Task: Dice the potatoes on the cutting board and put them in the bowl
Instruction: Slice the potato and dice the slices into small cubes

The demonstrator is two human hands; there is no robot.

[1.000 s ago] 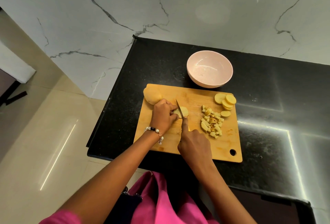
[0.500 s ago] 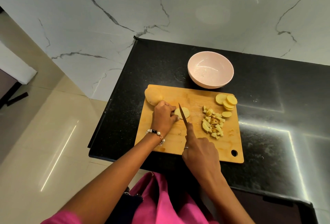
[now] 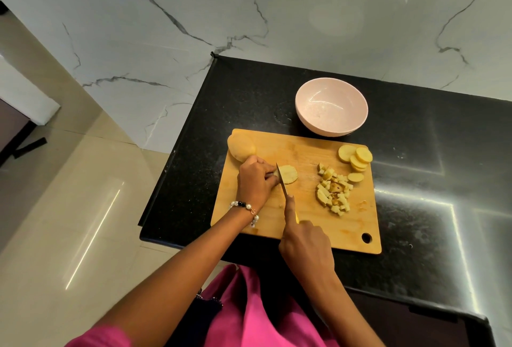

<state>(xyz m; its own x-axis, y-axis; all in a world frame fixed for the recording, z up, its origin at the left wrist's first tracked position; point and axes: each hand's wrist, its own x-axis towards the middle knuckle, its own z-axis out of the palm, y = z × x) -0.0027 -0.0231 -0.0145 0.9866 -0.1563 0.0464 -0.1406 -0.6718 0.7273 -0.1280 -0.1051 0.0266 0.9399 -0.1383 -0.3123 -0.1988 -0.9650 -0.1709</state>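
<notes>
The right hand (image 3: pixel 306 247) is keeping a clenched grip on the one knife (image 3: pixel 282 182), forefinger lying straight along its spine, blade edge touching a potato slice (image 3: pixel 288 174) at frame centre. The left hand (image 3: pixel 256 182) is pinching that slice's left edge with curled fingers. One cutting board (image 3: pixel 310 224) is lying on the black bench (image 3: pixel 415 180), carrying one potato chunk (image 3: pixel 240 147) upper left, about five slices (image 3: pixel 356 158) at right, and one heap of dice (image 3: pixel 333 191). One pink bowl (image 3: pixel 331 106) is sitting just above the board.

Bare board (image 3: pixel 302 152) before bowl (image 3: pixel 331 107)
</notes>
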